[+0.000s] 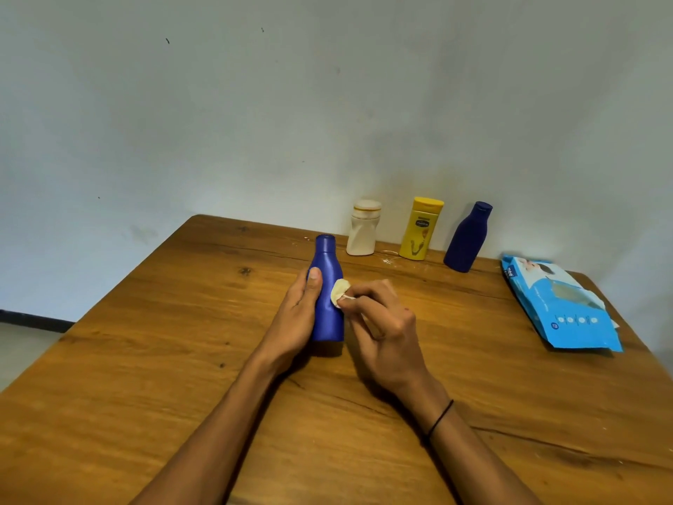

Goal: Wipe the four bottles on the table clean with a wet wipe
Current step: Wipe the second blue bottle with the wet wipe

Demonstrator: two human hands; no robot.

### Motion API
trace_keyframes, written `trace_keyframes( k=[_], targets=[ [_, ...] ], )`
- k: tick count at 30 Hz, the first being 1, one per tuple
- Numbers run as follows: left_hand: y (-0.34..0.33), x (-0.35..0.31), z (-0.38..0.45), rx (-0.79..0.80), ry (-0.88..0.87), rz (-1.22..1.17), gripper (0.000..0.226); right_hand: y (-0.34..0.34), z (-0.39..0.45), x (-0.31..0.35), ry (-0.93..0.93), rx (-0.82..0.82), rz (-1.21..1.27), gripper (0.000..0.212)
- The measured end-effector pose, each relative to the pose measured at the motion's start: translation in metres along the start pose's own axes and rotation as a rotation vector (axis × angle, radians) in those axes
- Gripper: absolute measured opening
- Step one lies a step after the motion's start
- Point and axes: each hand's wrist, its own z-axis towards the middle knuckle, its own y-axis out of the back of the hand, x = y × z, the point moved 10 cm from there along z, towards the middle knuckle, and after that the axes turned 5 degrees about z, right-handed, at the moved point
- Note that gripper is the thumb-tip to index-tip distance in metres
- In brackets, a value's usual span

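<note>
The left hand (296, 315) is gripping the upright blue bottle (327, 293) — thumb curled across its front — while the right hand (382, 322), at its 3 o'clock, is pinching a wet wipe (339, 291) against it.

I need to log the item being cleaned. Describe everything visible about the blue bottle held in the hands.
The blue bottle is a matte, plastic-looking bottle with a narrow neck, sloped shoulders and a cap of the same blue. It stands upright on the wooden table, in front of the row of three other bottles. The left hand grips its side, thumb against the shoulder. The right hand pinches a small whitish wet wipe against its other side. No label shows.
</note>
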Motion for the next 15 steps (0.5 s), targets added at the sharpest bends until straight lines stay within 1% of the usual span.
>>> trace_keyframes(
  k=[2, 4, 6, 8, 11, 13, 15],
  targets=[
    [-0.013, -0.001, -0.005, 0.111, -0.006, 0.026, 0.041, 0.011, 0.002, -0.008, -0.068, -0.102, 0.014, 0.021],
    [-0.024, -0.002, -0.011, 0.170, -0.011, 0.043, 0.041, 0.021, 0.004, -0.017, -0.130, -0.179, 0.065, 0.022],
    [-0.029, -0.003, -0.014, 0.169, 0.000, 0.028, 0.042, 0.027, 0.007, -0.026, -0.208, -0.229, 0.169, 0.020],
    [-0.031, 0.000, -0.014, 0.161, 0.022, -0.013, 0.042, 0.026, 0.005, -0.037, -0.335, -0.287, 0.328, 0.016],
    [-0.029, 0.007, -0.011, 0.114, 0.077, -0.107, 0.046, 0.013, -0.001, -0.051, -0.507, -0.338, 0.621, 0.010],
    [-0.020, 0.007, -0.009, 0.021, 0.062, -0.125, 0.045, 0.001, -0.005, -0.053, -0.553, -0.310, 0.720, 0.009],
    [-0.008, 0.003, -0.007, -0.070, 0.001, -0.047, 0.042, -0.011, -0.009, -0.052, -0.584, -0.268, 0.762, 0.009]
  ],
)
